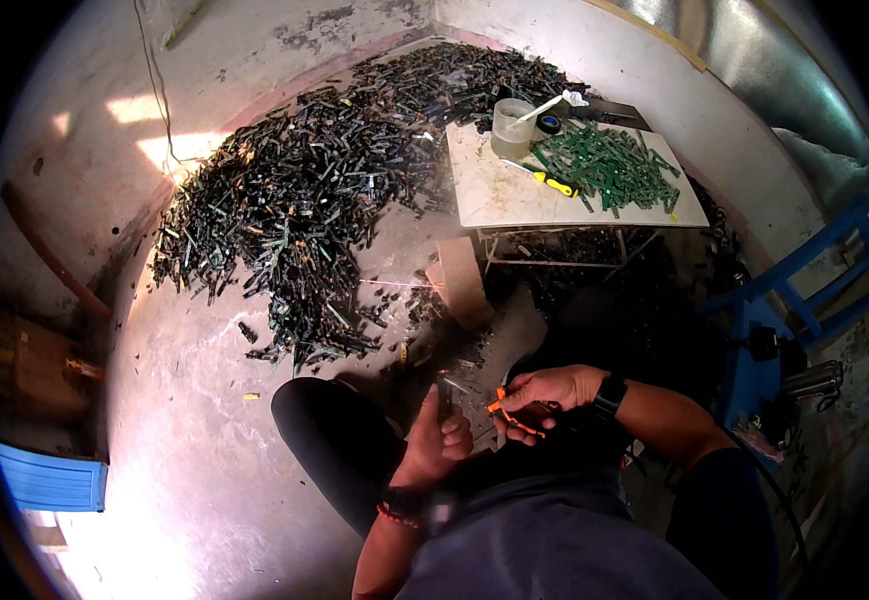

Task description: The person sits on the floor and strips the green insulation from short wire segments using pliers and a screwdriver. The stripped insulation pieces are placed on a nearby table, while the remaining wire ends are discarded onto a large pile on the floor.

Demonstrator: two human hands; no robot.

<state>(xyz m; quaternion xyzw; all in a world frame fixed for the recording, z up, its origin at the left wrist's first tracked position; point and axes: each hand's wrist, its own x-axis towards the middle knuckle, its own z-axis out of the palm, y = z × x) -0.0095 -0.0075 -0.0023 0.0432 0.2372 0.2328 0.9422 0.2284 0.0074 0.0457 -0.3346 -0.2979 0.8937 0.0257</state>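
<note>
My left hand (440, 437) is closed around a small dark piece, its thumb pointing up; the piece is too shadowed to name exactly. Just to its right, my right hand (543, 401) holds a hand tool with orange handles (522, 424), its handles spread; the tool's jaws are hard to make out. A thin bright metal part (455, 385) shows between the hands. Farther forward, green strips (611, 169) lie heaped on a white board (577, 213), beside a yellow and black screwdriver (556, 184).
A large pile of dark strips (284, 195) covers the floor ahead. On the board stand a plastic cup (512, 139) with a white-handled brush and a black tape roll (548, 124). Brown cardboard (463, 281) lies before the board. A blue chair (761, 322) is at right.
</note>
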